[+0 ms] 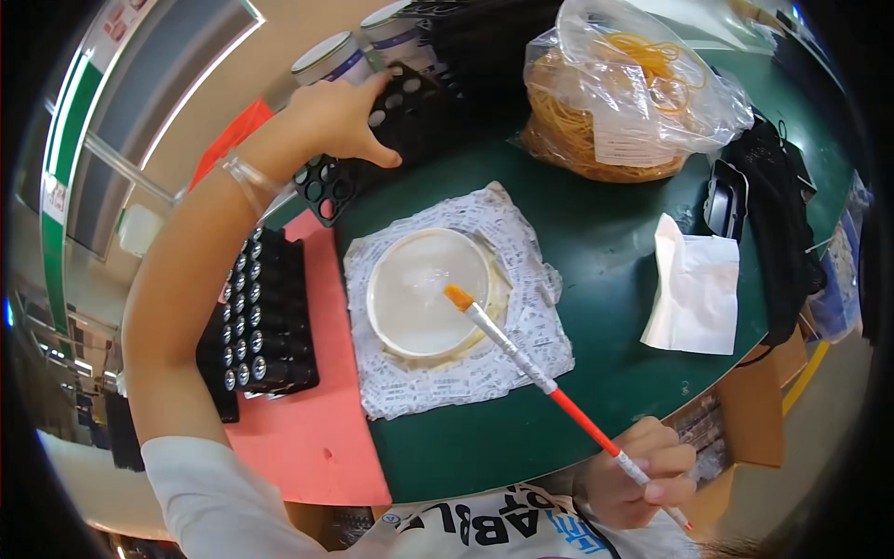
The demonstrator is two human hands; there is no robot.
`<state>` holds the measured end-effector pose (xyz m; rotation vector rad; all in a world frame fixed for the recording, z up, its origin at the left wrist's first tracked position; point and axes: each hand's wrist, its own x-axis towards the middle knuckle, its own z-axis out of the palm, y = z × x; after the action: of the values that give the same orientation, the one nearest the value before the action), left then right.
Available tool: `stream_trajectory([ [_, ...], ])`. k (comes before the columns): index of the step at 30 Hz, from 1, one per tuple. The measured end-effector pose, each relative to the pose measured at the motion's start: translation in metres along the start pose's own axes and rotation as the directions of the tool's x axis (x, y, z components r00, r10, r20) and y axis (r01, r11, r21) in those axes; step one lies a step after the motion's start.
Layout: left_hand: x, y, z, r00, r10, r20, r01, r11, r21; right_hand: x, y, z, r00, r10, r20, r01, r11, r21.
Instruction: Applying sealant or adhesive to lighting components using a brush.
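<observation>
My left hand (pixel 346 116) reaches to the far side of the table, its thumb and forefinger spread across a black tray with round holes (pixel 424 116). Its other fingers are out of sight behind the hand. Low at the right, my right hand (pixel 644 470) pinches the thin end of a paintbrush (pixel 585 421) with a red and white handle. The brush's orange bristles hang over a round white dish (pixel 428 284) containing a pale, shiny substance. Under the dish lies a pad of printed paper (pixel 521 345).
Left of the dish, a black rack of metal-topped cylinders (pixel 270 317) stands on a pink sheet (pixel 345 447). A clear bag of yellow rubber bands (pixel 605 121) sits at the far right, with folded white tissue (pixel 694 289) nearer. White tubs (pixel 331 61) stand at the back; a cardboard box (pixel 754 410) is below the table edge.
</observation>
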<state>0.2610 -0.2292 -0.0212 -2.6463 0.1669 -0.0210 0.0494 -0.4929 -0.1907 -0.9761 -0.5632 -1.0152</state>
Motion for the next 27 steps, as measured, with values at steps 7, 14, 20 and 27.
stream_trajectory([
  [7,0.043,-0.004,0.022,0.957,0.194,0.217,-0.181,0.981,-0.076,0.004,-0.001,0.008,1.000,0.014,0.000,-0.014,1.000,-0.025],
  [14,-0.058,-0.002,-0.005,0.986,0.130,0.109,-0.125,0.991,-0.049,0.003,0.001,0.007,0.998,0.043,0.046,-0.040,0.998,-0.052],
  [20,-0.222,-0.002,-0.026,0.985,-0.078,-0.154,0.059,0.990,-0.127,0.003,-0.007,0.007,0.995,0.096,0.013,-0.094,0.986,-0.134],
  [27,-0.318,-0.015,0.018,0.870,-0.466,-0.158,0.430,0.876,-0.217,0.001,-0.008,0.012,0.994,0.093,0.062,-0.073,0.960,-0.271],
])
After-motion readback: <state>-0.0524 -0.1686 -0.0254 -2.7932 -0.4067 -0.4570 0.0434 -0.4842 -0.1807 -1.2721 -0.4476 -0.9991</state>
